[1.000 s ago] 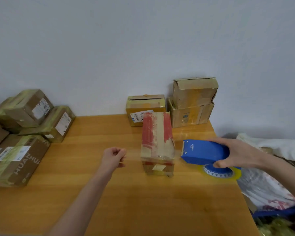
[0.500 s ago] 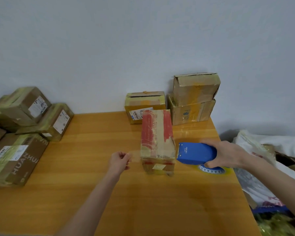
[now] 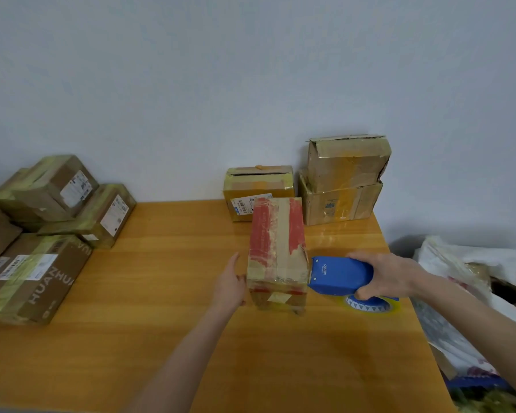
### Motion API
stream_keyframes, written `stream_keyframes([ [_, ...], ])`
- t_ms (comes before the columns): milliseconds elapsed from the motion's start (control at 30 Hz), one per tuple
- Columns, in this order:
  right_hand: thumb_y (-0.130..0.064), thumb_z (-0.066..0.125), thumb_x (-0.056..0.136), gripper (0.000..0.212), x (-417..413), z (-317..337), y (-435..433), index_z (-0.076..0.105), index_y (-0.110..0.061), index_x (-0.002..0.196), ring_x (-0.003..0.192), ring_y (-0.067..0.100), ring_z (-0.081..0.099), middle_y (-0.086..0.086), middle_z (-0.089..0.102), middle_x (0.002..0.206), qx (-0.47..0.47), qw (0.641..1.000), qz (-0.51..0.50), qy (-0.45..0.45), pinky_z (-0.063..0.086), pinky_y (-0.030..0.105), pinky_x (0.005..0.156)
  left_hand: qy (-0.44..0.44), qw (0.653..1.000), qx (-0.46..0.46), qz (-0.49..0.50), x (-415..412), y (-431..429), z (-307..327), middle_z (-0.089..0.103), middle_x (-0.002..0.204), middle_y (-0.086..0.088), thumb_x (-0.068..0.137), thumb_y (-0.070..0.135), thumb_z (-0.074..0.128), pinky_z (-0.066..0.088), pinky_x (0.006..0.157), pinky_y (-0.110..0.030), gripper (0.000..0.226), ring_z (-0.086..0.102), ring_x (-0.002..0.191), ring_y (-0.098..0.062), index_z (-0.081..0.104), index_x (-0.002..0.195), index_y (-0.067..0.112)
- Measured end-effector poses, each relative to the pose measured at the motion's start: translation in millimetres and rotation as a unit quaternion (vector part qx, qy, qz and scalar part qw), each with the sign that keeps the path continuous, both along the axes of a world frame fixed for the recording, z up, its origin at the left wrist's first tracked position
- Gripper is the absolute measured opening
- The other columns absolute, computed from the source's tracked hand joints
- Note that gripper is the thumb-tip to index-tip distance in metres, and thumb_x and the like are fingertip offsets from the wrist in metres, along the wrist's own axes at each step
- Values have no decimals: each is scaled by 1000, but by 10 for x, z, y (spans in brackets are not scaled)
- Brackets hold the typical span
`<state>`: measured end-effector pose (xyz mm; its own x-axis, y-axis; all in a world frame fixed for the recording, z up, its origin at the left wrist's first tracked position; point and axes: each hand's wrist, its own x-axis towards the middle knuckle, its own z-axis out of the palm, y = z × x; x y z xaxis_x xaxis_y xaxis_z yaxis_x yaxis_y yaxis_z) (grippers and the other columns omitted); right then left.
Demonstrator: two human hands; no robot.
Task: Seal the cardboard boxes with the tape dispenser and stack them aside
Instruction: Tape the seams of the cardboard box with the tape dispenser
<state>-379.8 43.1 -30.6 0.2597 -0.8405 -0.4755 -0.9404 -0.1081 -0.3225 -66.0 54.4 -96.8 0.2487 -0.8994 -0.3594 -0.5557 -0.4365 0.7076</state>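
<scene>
A cardboard box with red tape patches (image 3: 276,251) stands in the middle of the wooden table (image 3: 167,338). My left hand (image 3: 230,283) lies flat with straight fingers against the box's left side. My right hand (image 3: 388,274) grips the blue tape dispenser (image 3: 338,275), whose front edge touches the box's right side near its top. A roll of clear tape (image 3: 368,304) with a blue and white core hangs under the dispenser.
Three boxes stand at the wall: one low (image 3: 258,192) and two stacked (image 3: 344,180). Several taped boxes (image 3: 42,236) are piled at the table's left edge. White bags and clutter (image 3: 471,293) lie beyond the right edge.
My left hand, which pinched a strip of clear tape, has opened and moved right to the box's side. The dispenser has closed in on the box's right side.
</scene>
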Motion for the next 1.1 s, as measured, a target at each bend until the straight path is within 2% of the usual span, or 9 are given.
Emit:
stream_keyframes([
  [67,-47,71,71,72,-6,16,-11,38,-41,135,102,15,57,-12,57,114,-2,1000,3,5,52,36,87,-70,997,-20,-28,11,15,43,33,144,-13,99,15,49,47,78,-29,53,55,97,-23,33,148,26],
  [133,-46,72,72,71,-3,11,-17,39,-41,134,102,15,57,-12,57,114,0,1000,3,0,52,36,87,-116,987,-110,-28,53,74,84,30,150,-12,100,15,46,41,93,-28,43,52,113,-22,43,143,17],
  [200,-45,72,72,68,-5,-13,-17,41,-41,132,102,15,57,-12,57,113,5,1000,5,-10,52,36,87,-87,976,-192,-54,5,121,148,37,150,-5,102,18,40,31,105,-23,40,42,131,-17,44,142,13],
  [300,-44,73,71,63,-11,-20,-25,44,-43,126,100,14,58,-13,58,109,11,1000,6,-27,52,38,88,-55,970,-168,-168,-241,163,171,20,158,4,104,28,33,14,120,-32,51,10,147,-13,21,152,15],
  [400,-45,74,69,62,-25,-54,-41,42,-44,123,101,15,58,-13,58,109,14,999,7,-33,51,40,90,-184,943,-146,-236,-356,159,63,-5,160,0,105,34,24,-6,116,-26,56,-17,145,-15,4,152,11],
  [533,-46,74,67,62,-29,-70,-39,43,-44,121,100,13,58,-14,58,108,12,999,11,-49,51,39,90,-240,929,-127,-252,-340,173,67,-14,158,-2,105,38,20,-10,115,-29,57,-18,146,-21,-1,153,16],
  [667,-50,73,67,64,-44,-46,-46,42,-45,123,99,12,57,-15,57,107,-2,999,21,-26,52,35,85,-369,872,-137,-290,-469,172,109,-12,159,1,100,49,6,-14,116,-42,55,-20,145,-20,-4,152,31],
  [933,-44,76,69,61,-137,-103,-15,45,-43,122,100,9,58,-14,59,109,3,997,16,-70,51,35,89,-388,846,-147,-335,-593,161,35,-15,157,11,87,57,-16,-11,116,-49,59,-16,147,-20,-18,144,44],
  [1100,-35,78,68,53,-335,-110,108,47,-52,108,94,-1,59,-20,60,104,0,990,-15,-140,48,19,78,-384,847,-153,-333,-604,150,24,-12,157,11,87,58,-14,-11,116,-49,58,-12,147,-19,-16,144,44],
])
